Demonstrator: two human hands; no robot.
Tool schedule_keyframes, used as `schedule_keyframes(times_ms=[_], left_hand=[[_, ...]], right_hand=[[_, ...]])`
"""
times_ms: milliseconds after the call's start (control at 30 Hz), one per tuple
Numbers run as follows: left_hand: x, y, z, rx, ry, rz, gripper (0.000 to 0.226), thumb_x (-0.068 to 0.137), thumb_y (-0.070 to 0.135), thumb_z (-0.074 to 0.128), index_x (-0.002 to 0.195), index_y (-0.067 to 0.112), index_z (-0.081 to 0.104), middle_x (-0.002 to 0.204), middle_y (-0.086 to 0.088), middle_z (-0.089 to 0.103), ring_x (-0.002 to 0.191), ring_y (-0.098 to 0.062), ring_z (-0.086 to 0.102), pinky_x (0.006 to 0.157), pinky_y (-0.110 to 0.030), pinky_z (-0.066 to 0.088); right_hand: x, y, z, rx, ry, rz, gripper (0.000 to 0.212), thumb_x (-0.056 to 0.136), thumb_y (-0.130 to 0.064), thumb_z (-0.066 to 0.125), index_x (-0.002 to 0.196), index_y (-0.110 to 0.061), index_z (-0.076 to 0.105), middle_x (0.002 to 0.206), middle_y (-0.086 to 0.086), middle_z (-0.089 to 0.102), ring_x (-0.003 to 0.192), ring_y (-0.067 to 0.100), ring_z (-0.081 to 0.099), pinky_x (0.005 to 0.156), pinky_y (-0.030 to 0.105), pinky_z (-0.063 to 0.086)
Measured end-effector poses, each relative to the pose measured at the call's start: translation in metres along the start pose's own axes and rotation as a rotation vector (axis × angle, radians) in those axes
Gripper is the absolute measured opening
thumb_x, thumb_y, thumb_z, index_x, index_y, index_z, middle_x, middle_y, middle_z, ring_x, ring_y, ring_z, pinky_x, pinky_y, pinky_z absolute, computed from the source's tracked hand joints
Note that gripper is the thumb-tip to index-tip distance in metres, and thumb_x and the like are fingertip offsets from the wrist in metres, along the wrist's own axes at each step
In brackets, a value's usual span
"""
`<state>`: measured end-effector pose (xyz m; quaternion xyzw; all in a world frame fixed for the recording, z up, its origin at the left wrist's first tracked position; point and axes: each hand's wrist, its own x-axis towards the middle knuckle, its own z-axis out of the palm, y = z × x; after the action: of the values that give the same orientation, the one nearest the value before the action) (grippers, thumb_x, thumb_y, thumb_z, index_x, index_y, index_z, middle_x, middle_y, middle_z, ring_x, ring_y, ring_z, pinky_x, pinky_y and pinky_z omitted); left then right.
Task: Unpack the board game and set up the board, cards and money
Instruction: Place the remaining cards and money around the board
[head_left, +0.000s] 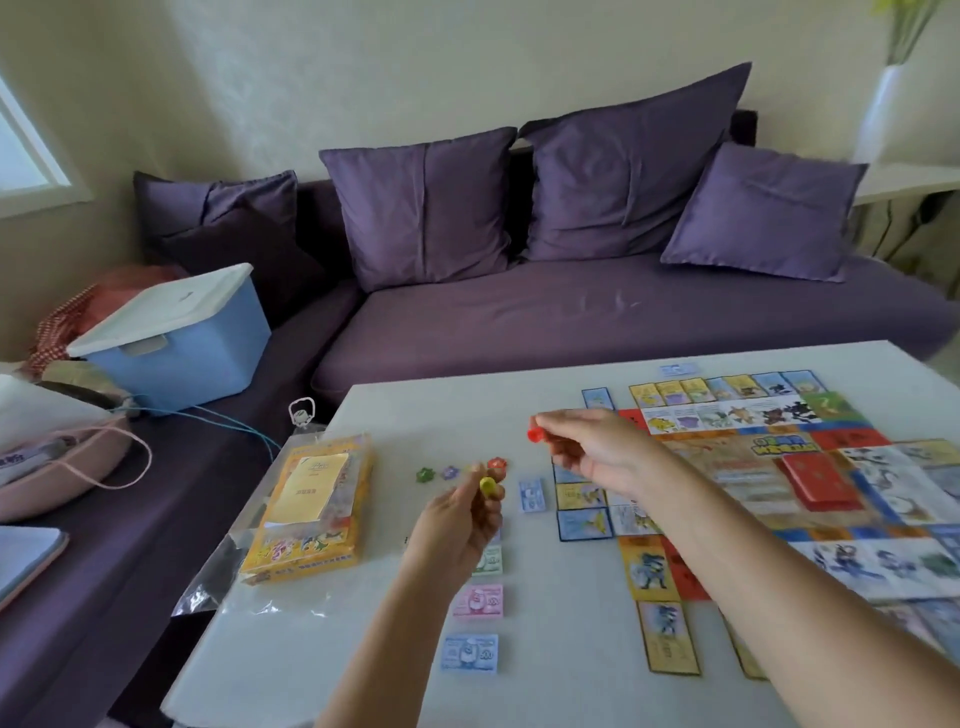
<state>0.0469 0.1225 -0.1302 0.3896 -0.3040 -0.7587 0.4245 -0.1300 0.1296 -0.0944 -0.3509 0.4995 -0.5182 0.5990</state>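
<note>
Board (748, 467) cut off at right edge, green money stack (491, 564) half hidden behind left hand (457, 527)

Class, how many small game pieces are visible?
5: green, purple and orange on the table; yellow in the left hand; red in the right hand; more may be hidden.

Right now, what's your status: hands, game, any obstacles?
Left hand pinches yellow piece. Right hand pinches red piece. Board unfolded, money stacks beside it. No obstacle seen.
</note>
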Motion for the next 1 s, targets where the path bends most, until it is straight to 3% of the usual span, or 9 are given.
schedule_keyframes(times_ms=[133, 333, 567, 767, 900, 1000], left_hand=[[-0.011, -0.034, 0.047, 0.191, -0.092, 0.01, 0.021, 0.096, 0.011, 0.05, 0.083, 0.0, 0.062, 0.066, -0.006, 0.06, 0.048, -0.004, 0.052, 0.05, -0.012, 0.048], [-0.015, -0.073, 0.108, 0.504, -0.208, 0.107, 0.008, 0.087, 0.006, 0.064, 0.085, 0.002, 0.07, 0.075, -0.004, 0.069, 0.061, -0.008, 0.063, 0.062, -0.016, 0.052], [-0.011, -0.118, 0.19, 0.847, -0.367, 0.279, 0.01, 0.086, 0.011, 0.068, 0.085, 0.018, 0.075, 0.067, 0.006, 0.069, 0.062, -0.008, 0.063, 0.064, -0.019, 0.055], [0.007, -0.163, 0.247, 1.012, -0.426, 0.416, 0.011, 0.084, 0.015, 0.07, 0.092, 0.01, 0.075, 0.073, 0.004, 0.07, 0.054, 0.005, 0.057, 0.056, -0.011, 0.045], [0.022, -0.195, 0.275, 1.099, -0.48, 0.396, 0.018, 0.087, 0.014, 0.068, 0.102, 0.006, 0.073, 0.083, -0.002, 0.069, 0.064, -0.002, 0.058, 0.057, -0.01, 0.043], [0.034, -0.218, 0.291, 1.185, -0.516, 0.374, 0.019, 0.088, 0.012, 0.067, 0.105, 0.006, 0.072, 0.094, -0.007, 0.071, 0.07, -0.007, 0.058, 0.06, -0.007, 0.043]], right_hand=[[-0.045, 0.003, -0.052, -0.12, 0.065, -0.057, 0.015, 0.092, -0.016, 0.061, 0.09, -0.002, 0.066, 0.068, 0.002, 0.061, 0.058, 0.008, 0.055, 0.053, 0.019, 0.043], [-0.112, -0.006, -0.141, -0.292, 0.198, -0.149, 0.006, 0.085, -0.006, 0.067, 0.091, -0.006, 0.067, 0.076, 0.004, 0.069, 0.067, 0.012, 0.064, 0.065, 0.024, 0.051], [-0.167, -0.013, -0.245, -0.617, 0.48, -0.187, 0.015, 0.073, -0.006, 0.08, 0.077, -0.019, 0.073, 0.078, -0.002, 0.073, 0.074, 0.012, 0.065, 0.075, 0.029, 0.051], [-0.179, -0.001, -0.318, -0.922, 0.669, -0.167, 0.026, 0.071, -0.003, 0.08, 0.069, -0.025, 0.066, 0.073, 0.001, 0.071, 0.073, 0.02, 0.068, 0.074, 0.033, 0.052], [-0.176, 0.016, -0.345, -1.016, 0.673, -0.093, 0.014, 0.075, -0.004, 0.078, 0.078, -0.015, 0.071, 0.076, 0.004, 0.071, 0.075, 0.021, 0.067, 0.07, 0.028, 0.049], [-0.171, 0.027, -0.354, -1.034, 0.632, -0.062, 0.009, 0.078, -0.006, 0.076, 0.082, -0.013, 0.071, 0.074, -0.002, 0.069, 0.071, 0.011, 0.063, 0.061, 0.011, 0.041]])
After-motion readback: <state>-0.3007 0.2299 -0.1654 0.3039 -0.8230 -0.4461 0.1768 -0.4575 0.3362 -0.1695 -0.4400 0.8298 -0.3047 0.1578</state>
